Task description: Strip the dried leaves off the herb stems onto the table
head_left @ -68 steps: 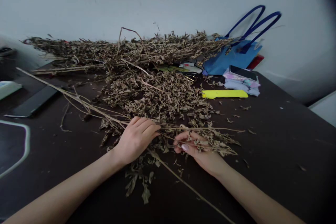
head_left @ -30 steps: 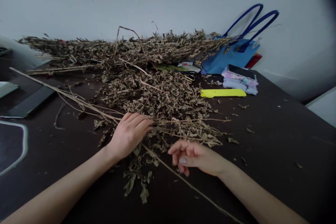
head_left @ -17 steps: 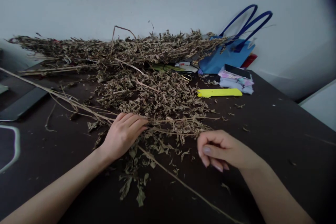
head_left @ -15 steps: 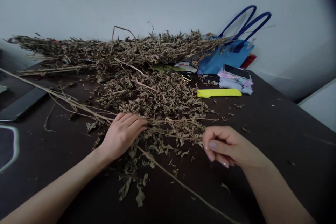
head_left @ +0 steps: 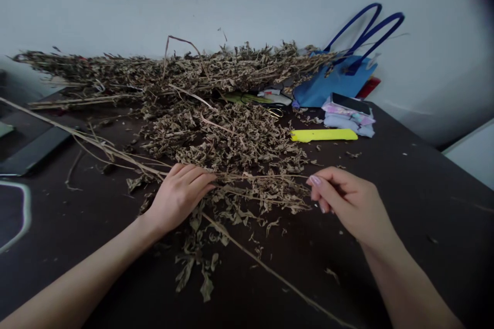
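My left hand (head_left: 182, 196) is closed over a long dried plant stalk (head_left: 127, 157), whose bare end runs out to the far left. From under its fingers, thin side stems with curled leaves spread to the right. The thumb and index finger of my right hand (head_left: 347, 200) pinch the tip of a thin dried stem (head_left: 283, 177). Between my hands lie crumpled leaves on the branches. Beyond them spreads a loose heap of dried leaves (head_left: 231, 133). Another leafy stalk (head_left: 262, 259) slants across the table toward the front right.
A large bundle of dried plants (head_left: 193, 69) lies along the wall. At the right stand a blue bag (head_left: 332, 85), a phone (head_left: 350, 103) on packets, and a yellow strip-like object (head_left: 324, 135). Scissors (head_left: 275, 112) lie behind the heap. A dark flat object (head_left: 36, 151) is at the left.
My right hand has moved up and slightly right, and its thumb and index finger now pinch a stem tip. My left hand stays on the stalk.
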Demonstrator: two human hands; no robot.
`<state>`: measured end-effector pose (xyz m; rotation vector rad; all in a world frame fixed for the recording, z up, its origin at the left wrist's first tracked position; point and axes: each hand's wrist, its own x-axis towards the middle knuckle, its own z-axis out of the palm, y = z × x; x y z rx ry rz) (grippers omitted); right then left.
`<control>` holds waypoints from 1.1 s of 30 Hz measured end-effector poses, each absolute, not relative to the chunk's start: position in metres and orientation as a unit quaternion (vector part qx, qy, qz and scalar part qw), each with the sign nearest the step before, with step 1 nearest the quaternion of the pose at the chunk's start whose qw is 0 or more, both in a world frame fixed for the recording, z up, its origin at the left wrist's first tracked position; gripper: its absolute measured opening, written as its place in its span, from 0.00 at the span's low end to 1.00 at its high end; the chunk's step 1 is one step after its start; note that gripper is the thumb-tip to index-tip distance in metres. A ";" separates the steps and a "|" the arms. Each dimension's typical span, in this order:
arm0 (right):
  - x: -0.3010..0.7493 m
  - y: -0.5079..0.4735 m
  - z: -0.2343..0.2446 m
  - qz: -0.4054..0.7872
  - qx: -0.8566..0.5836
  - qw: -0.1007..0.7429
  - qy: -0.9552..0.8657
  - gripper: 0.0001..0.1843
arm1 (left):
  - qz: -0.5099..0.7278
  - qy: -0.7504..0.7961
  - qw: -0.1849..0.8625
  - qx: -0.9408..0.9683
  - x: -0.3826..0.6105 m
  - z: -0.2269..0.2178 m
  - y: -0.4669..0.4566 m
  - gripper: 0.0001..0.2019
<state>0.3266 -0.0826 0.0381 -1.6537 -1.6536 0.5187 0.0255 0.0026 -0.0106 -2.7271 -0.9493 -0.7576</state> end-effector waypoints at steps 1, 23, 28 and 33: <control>0.325 -0.083 0.038 0.173 -0.647 0.355 -0.652 0.13 | -0.253 -0.317 0.078 -0.911 0.026 -0.010 0.002 0.06; 0.310 -0.079 0.013 0.445 -0.520 0.474 -0.555 0.09 | -0.245 -0.302 0.017 -0.921 0.028 -0.010 -0.001 0.11; 0.306 -0.083 0.015 0.463 -0.512 0.468 -0.552 0.09 | -0.277 -0.293 -0.008 -0.915 0.032 -0.011 -0.004 0.10; 0.303 -0.086 0.016 0.467 -0.505 0.473 -0.550 0.09 | -0.302 -0.271 -0.031 -0.913 0.044 -0.007 -0.011 0.09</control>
